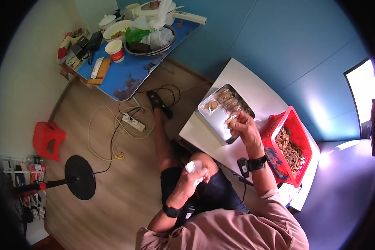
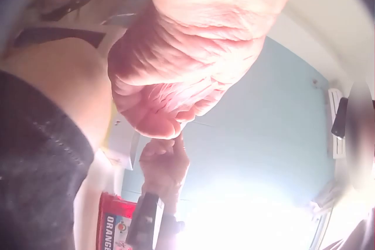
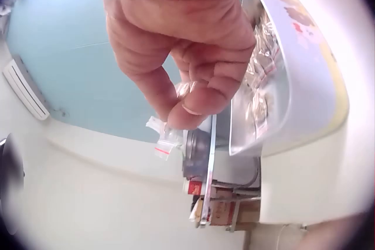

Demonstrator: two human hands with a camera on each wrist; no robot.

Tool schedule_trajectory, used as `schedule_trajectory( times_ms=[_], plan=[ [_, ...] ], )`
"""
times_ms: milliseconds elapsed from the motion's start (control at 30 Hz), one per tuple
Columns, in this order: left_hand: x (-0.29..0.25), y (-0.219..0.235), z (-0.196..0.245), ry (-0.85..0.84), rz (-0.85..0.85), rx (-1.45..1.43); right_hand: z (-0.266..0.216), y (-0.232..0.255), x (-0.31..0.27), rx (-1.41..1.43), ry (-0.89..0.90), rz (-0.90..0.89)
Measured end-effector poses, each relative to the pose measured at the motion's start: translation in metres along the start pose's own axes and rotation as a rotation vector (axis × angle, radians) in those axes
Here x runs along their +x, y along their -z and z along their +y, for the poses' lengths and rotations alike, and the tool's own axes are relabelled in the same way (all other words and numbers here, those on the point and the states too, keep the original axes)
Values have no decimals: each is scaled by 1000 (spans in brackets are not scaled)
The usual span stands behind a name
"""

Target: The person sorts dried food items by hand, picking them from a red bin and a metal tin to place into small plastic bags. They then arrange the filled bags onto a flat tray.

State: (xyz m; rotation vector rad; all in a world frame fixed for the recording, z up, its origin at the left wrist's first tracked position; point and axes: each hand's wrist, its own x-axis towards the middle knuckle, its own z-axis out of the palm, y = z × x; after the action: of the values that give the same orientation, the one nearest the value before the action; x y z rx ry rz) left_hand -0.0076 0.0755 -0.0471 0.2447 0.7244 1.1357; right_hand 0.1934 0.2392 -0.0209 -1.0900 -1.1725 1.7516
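Note:
My right hand (image 1: 245, 128) pinches a small clear zip bag (image 3: 166, 143) with a red line, between thumb and fingertips. In the head view that hand is over the near side of a rectangular tin (image 1: 213, 121). Several clear packets of brown dried slices (image 1: 229, 100) lie along the tin's far side. Low over the lap, my left hand (image 1: 187, 183) has its fingers curled round a whitish, translucent bundle (image 1: 193, 167); what it is, I cannot tell. In the left wrist view the curled fingers hide it.
A red plastic basket (image 1: 297, 123) of dried brown pieces (image 1: 288, 150) stands right of the tin on a white table (image 1: 231, 71). At the upper left, a blue table (image 1: 125, 79) bears bowls, a paper cup (image 1: 115, 51) and bags. A power strip (image 1: 133, 122) and cables lie on the floor.

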Motion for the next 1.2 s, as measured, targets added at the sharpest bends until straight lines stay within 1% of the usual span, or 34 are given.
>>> schedule_trajectory(
  times_ms=[33, 67, 100, 167, 200, 300, 467, 533, 567, 633, 667, 700, 767, 800, 833, 933, 1000, 1100, 1200],
  plan=[
    [0, -9, 6, -50, 69, 89, 1, -6, -11, 59, -7, -31],
    [1, -15, 8, -122, 46, 157, 2, -12, -22, 71, -20, -40],
    [0, -23, 10, -127, 45, 162, 2, -20, -34, 121, -22, -46],
    [-7, -39, 12, -187, 119, 325, -1, -33, -57, 43, -59, -42],
    [-8, -42, 8, -227, 128, 371, 3, -34, -66, 43, -56, -73],
    [-15, -41, -6, -283, 163, 479, 13, -40, -92, 59, -100, -81],
    [-37, -30, -24, -323, 189, 524, 29, -42, -120, 53, -134, -121],
    [-44, -27, -30, -296, 202, 521, 34, -42, -126, -15, -151, -143],
    [-48, -27, -31, -308, 204, 528, 37, -45, -129, -13, -140, -152],
    [-55, -26, -33, -327, 180, 525, 46, -52, -134, -171, 40, 7],
    [-58, -26, -35, -328, 196, 559, 67, -48, -131, -124, 192, 23],
    [-60, -26, -36, -337, 195, 565, 65, -49, -139, -120, 202, 18],
    [-63, -28, -40, -358, 184, 574, 57, -51, -154, -292, 159, -43],
    [-64, -29, -41, -356, 164, 590, 60, -53, -156, -183, 171, -127],
    [-64, -27, -45, -356, 159, 593, 39, -64, -167, -83, 54, -208],
    [-61, -22, -54, -360, 122, 652, 32, -66, -176, -38, 13, -230],
    [-61, -22, -56, -310, 72, 572, 31, -58, -178, -149, -104, -213],
    [-62, -23, -59, -270, 33, 576, 39, -49, -179, -67, -146, -233],
    [-61, -24, -56, -213, 7, 603, 37, -47, -181, -53, -173, -249]
  ],
)
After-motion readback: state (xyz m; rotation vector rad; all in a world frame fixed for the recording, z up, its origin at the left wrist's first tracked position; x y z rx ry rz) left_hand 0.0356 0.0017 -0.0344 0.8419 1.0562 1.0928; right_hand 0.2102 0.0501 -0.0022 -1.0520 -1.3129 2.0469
